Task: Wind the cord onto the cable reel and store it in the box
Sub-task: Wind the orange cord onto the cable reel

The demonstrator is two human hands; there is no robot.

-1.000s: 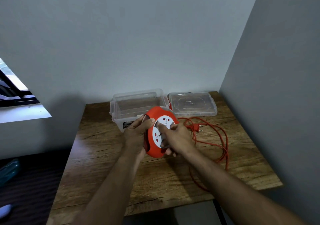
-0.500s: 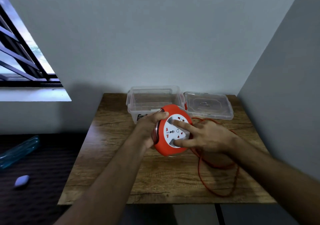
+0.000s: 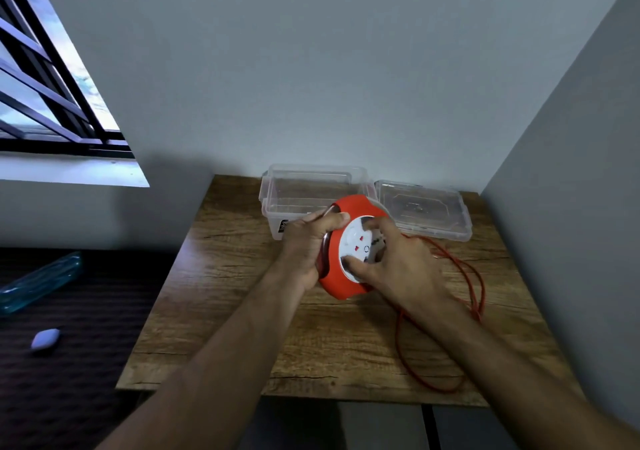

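Observation:
A red cable reel (image 3: pixel 341 278) with a white socket face is held tilted above the wooden table (image 3: pixel 225 311). My left hand (image 3: pixel 306 245) grips its left rim, thumb over the top edge. My right hand (image 3: pixel 398 266) lies on the white face, with thumb and fingers pressed on it. A loose red cord (image 3: pixel 474 287) loops over the table to the right and down toward the front edge. The clear plastic box (image 3: pixel 304 186) stands open behind the reel, with its lid (image 3: pixel 422 209) lying flat to its right.
Walls close in behind the table and along its right side. A barred window (image 3: pixel 45 103) is at the upper left. Left of the table, on a dark surface, lie a bluish clear object (image 3: pixel 38 281) and a small pale object (image 3: pixel 45 338).
My right hand has turned on the white face, from pinching it to spread flat to pressing again. The view swung left, showing the window. The plug is no longer seen.

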